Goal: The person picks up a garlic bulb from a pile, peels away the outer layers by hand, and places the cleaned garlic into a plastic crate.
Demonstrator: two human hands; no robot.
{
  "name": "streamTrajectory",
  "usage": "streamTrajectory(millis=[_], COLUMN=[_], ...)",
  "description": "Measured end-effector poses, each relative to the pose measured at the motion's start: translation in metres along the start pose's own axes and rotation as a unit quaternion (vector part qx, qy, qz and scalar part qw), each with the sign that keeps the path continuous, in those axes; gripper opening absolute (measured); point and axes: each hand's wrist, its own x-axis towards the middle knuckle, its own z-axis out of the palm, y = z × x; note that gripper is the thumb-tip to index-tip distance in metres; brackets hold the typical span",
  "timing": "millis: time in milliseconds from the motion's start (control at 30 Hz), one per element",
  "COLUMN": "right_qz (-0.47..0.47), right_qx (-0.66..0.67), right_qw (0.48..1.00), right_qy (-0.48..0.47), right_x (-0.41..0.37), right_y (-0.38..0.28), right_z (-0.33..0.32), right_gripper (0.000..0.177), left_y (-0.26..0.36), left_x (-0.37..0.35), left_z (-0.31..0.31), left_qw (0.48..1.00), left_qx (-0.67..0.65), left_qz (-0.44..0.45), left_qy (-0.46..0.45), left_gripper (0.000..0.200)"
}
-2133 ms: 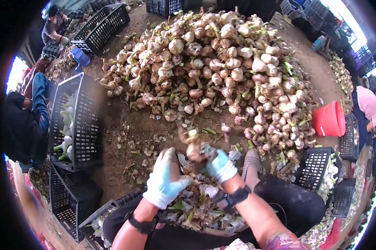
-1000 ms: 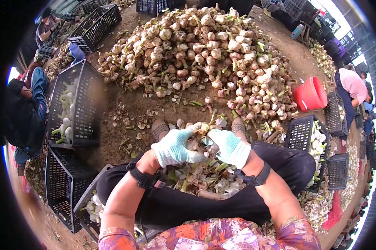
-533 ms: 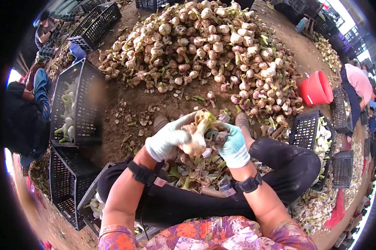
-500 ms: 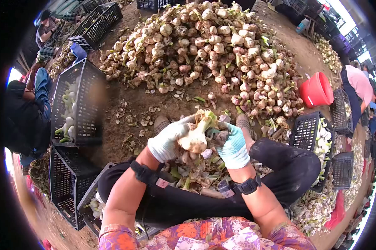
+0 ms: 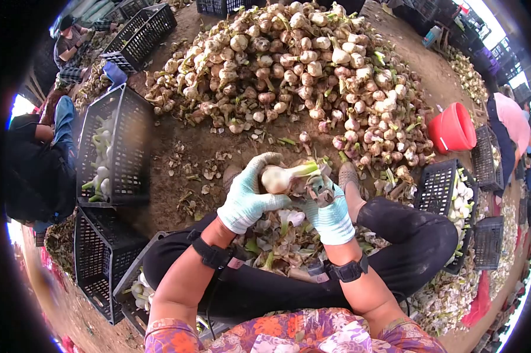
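A pale garlic bulb (image 5: 275,179) with a green stem is held up in front of me. My left hand (image 5: 249,197), in a whitish-green glove, curls around the bulb, fingers above and thumb below. At the stem end my right hand (image 5: 330,215), gloved too, is closed, its fingertips grey with dirt. Loose brown skin hangs by those fingers; whether they also grip something small is hidden. Beneath both hands, peeled garlic skins (image 5: 280,244) and leaf scraps lie between my legs.
A large heap of unpeeled garlic (image 5: 301,65) rises ahead. Black crates with cleaned bulbs stand left (image 5: 127,144) and right (image 5: 436,188). Another black crate (image 5: 98,253) sits nearer left. A red bucket (image 5: 451,128) stands right. People sit or bend at both sides.
The bulb has turned from upright to lying sideways, its stem now toward my right hand. It looks smoother and paler. My left hand has shifted its hold around it.
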Motion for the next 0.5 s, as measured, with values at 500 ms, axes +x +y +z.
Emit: streamTrajectory(millis=[500], right_qz=[0.166], right_qx=[0.139], right_qw=[0.976], right_qy=[0.012], right_x=[0.014], right_y=[-0.020], right_z=[-0.011], right_gripper=[0.025], left_y=[-0.012], left_x=[0.000], left_z=[0.000], left_qw=[0.940], left_qx=[-0.326], left_qz=[-0.062], left_qy=[-0.082], left_gripper=[0.068])
